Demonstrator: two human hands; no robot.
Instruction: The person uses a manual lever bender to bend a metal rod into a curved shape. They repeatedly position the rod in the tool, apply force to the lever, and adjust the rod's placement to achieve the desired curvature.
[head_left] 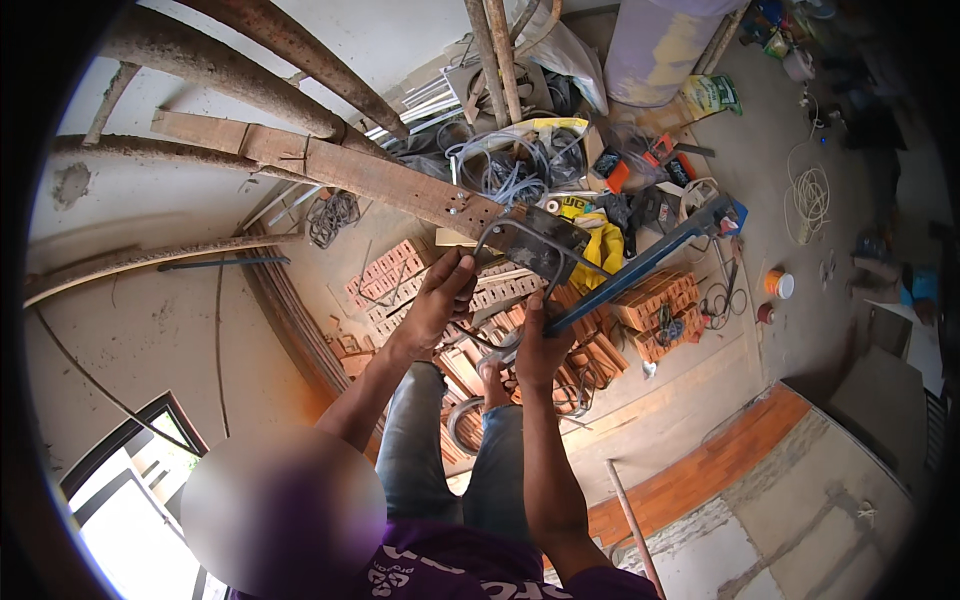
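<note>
A thin steel rod (pixel 548 236), bent into a partial loop, is held in both my hands over the end of a wooden plank (pixel 380 180). My left hand (pixel 440 305) pinches its left side just below a bend. My right hand (pixel 542 350) closes round its lower right part, thumb upward. Bolts or pegs stick out of the plank, and a dark metal plate (pixel 545 248) is fixed at its near end. A long blue metal bar (pixel 645 265) slants from beside my right hand to the upper right; whether that hand touches it I cannot tell.
Rusty poles (pixel 230 80) cross the upper left. Below lie stacked bricks (pixel 655 310), my legs (pixel 412 430) and a coil of wire (pixel 465 425). Beyond the plank are coiled hoses (pixel 515 180), bags and a yellow cloth (pixel 600 250). A white cable (pixel 808 195) lies on the floor at right.
</note>
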